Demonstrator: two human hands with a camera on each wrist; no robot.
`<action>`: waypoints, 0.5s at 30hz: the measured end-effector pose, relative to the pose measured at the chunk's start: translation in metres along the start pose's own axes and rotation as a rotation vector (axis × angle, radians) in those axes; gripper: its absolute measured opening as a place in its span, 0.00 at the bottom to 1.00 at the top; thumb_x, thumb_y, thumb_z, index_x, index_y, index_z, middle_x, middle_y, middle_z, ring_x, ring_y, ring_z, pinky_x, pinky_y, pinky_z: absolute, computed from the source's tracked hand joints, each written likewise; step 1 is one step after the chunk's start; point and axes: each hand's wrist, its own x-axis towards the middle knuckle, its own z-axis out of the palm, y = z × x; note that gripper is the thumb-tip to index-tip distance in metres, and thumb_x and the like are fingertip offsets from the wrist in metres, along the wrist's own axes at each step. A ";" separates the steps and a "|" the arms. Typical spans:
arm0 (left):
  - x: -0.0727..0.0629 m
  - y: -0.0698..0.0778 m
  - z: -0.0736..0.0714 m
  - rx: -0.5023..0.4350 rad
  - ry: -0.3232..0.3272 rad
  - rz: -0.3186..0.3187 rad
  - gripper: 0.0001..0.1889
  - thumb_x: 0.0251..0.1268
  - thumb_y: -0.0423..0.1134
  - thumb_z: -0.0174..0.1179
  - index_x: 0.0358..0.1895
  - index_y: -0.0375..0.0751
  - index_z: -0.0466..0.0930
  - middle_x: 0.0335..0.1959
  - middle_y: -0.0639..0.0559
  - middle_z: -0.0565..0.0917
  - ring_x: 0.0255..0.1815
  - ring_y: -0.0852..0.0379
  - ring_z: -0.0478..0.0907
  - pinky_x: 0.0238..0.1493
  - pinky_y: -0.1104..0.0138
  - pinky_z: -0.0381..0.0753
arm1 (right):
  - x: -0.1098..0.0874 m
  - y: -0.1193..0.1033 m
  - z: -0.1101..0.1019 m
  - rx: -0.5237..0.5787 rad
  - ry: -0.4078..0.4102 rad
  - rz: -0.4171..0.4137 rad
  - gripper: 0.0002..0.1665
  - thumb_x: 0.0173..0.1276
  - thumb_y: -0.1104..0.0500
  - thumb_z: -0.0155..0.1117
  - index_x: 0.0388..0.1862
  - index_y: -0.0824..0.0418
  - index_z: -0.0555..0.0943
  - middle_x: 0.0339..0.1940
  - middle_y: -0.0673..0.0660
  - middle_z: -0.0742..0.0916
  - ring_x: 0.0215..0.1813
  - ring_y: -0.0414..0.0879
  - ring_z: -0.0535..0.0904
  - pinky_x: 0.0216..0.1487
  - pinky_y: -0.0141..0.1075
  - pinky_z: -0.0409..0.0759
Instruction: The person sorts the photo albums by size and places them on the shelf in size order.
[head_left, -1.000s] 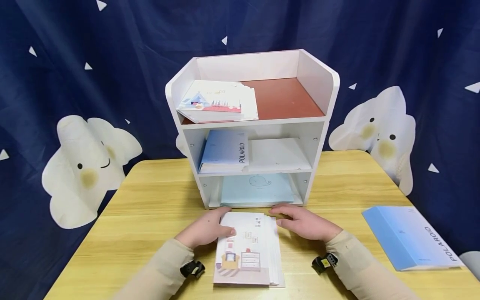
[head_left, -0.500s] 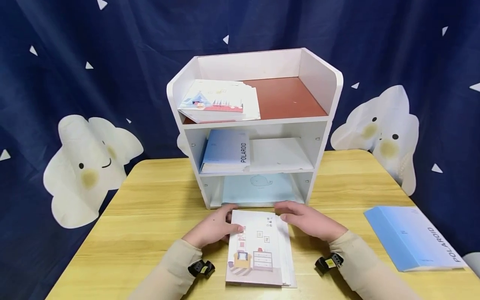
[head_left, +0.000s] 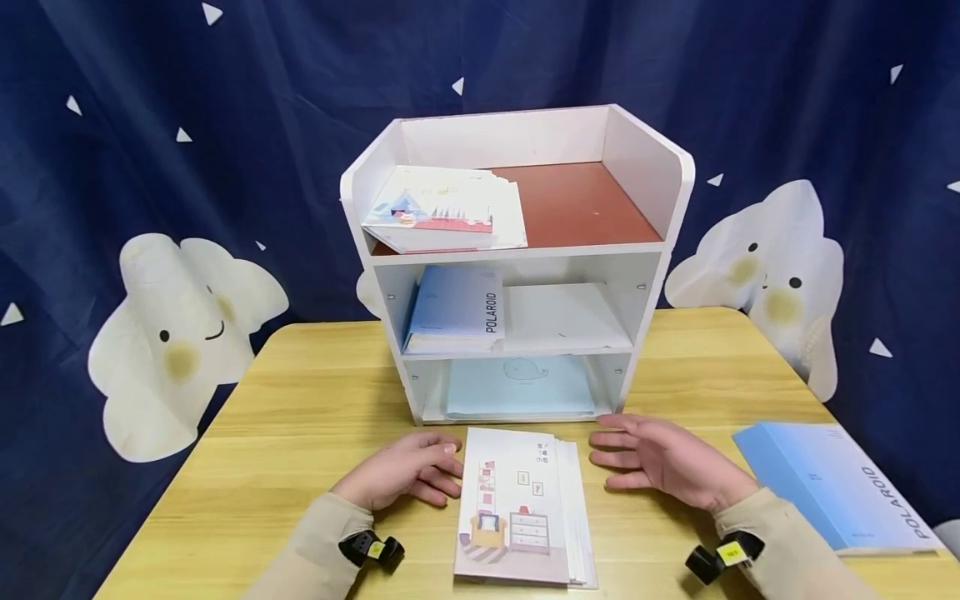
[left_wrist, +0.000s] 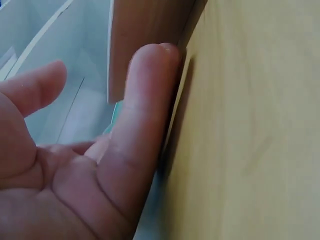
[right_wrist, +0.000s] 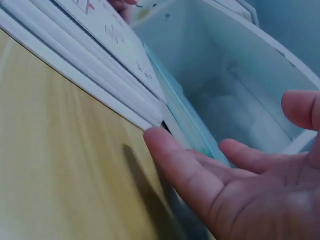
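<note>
A white photo album [head_left: 510, 517] with a room drawing on its cover lies flat on the table, its page edges showing along the right side. Beside its left edge is my left hand [head_left: 401, 471], palm inward, fingers loosely bent with nothing held. The left wrist view has the fingertips right at the album's edge [left_wrist: 145, 30]. My right hand [head_left: 667, 458] stands off to the right of the album, fingers spread and slightly bent, holding nothing. In the right wrist view its fingers [right_wrist: 170, 155] overlap the corner of the album [right_wrist: 115, 65].
Behind the album stands a white three-tier shelf [head_left: 648, 179]. White albums [head_left: 435, 200] lie on top, a blue POLAROID album [head_left: 457, 300] is on the middle tier, and a pale blue whale book [head_left: 517, 392] lies at the bottom. Another blue POLAROID album [head_left: 832, 483] lies at the right table edge.
The album has shifted right while my left hand held it, thumb on the cover. That hand has since let go and moved left. My right hand has moved away to the right.
</note>
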 end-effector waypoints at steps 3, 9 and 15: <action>-0.004 -0.001 -0.003 -0.040 -0.044 -0.016 0.28 0.80 0.47 0.52 0.68 0.25 0.64 0.50 0.36 0.84 0.44 0.42 0.86 0.42 0.52 0.87 | -0.009 0.004 -0.006 0.110 -0.088 0.013 0.33 0.87 0.53 0.32 0.82 0.68 0.45 0.79 0.73 0.59 0.74 0.62 0.66 0.70 0.60 0.65; -0.013 -0.001 -0.005 -0.099 -0.177 -0.049 0.30 0.82 0.48 0.48 0.72 0.24 0.60 0.55 0.34 0.82 0.48 0.42 0.86 0.44 0.52 0.87 | -0.026 0.012 -0.013 0.253 -0.243 0.026 0.31 0.87 0.55 0.22 0.83 0.65 0.47 0.79 0.68 0.62 0.77 0.62 0.60 0.72 0.62 0.61; -0.017 -0.001 -0.001 -0.107 -0.298 -0.030 0.27 0.83 0.46 0.45 0.71 0.25 0.61 0.56 0.36 0.82 0.47 0.42 0.86 0.43 0.53 0.87 | -0.030 0.022 -0.007 0.326 -0.333 0.038 0.32 0.86 0.56 0.16 0.83 0.64 0.50 0.80 0.67 0.62 0.79 0.61 0.56 0.73 0.63 0.59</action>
